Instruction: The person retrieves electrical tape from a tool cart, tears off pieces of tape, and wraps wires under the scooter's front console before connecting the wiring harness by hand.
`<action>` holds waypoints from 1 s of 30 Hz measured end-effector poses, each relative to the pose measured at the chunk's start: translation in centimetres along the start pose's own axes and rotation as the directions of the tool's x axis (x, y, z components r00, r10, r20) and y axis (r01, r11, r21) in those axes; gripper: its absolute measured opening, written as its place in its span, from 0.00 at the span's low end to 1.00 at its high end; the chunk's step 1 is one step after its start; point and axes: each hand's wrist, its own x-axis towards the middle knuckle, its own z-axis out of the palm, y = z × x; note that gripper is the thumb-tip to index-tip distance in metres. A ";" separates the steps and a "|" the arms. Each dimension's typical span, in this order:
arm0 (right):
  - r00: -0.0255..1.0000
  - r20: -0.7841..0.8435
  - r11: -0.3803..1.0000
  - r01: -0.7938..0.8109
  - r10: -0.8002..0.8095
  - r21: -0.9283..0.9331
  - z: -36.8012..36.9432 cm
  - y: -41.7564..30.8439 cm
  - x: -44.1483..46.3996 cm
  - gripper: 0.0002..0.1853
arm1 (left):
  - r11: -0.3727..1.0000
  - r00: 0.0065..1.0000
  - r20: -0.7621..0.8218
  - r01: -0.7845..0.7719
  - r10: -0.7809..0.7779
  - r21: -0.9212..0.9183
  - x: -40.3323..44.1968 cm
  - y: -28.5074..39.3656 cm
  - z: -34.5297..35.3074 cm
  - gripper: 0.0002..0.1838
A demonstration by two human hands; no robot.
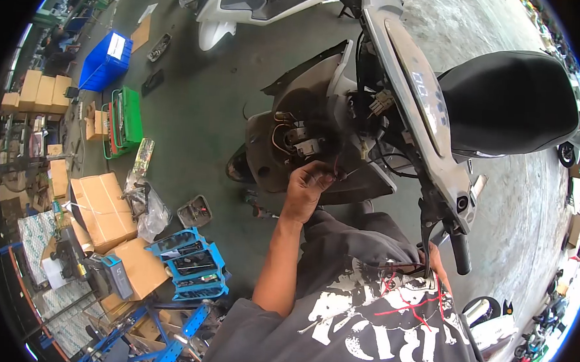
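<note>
My left hand (311, 184) is closed in a pinch at the opened front of a scooter. A thin reddish wire (335, 162) runs up from its fingertips. Just beyond the hand, exposed connectors and cables (304, 142) sit in the grey front body panel (262, 156). The scooter's handlebar cover (410, 76) with its display slants across the upper right, and a bundle of pale connectors (381, 102) hangs beside it. My right hand (435, 257) is mostly hidden behind the brake lever and black grip (460, 254); its fingers do not show.
The black scooter seat (510, 104) lies beyond the handlebar. A white scooter (216, 16) stands ahead. On the floor to the left are a blue toolbox (197, 264), a green toolbox (131, 117), a blue crate (104, 63), a small parts tray (194, 211) and cardboard boxes (103, 210).
</note>
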 end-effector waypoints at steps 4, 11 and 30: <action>0.990 -0.138 0.998 0.042 -0.036 0.045 1.5 1.9 -2.4 0.15 | 0.999 0.998 0.054 0.016 -0.018 0.030 -0.2 -0.4 -0.3 0.07; 0.944 0.016 0.863 -0.309 0.330 0.399 0.1 0.5 -2.7 0.15 | 0.988 0.974 -0.166 -0.153 0.153 0.015 -1.2 -2.7 -2.1 0.20; 0.979 -0.101 0.895 0.115 -0.174 -0.430 0.5 -3.8 37.7 0.27 | 0.471 0.131 -0.832 0.866 -0.540 -0.170 -36.9 -23.9 3.0 0.30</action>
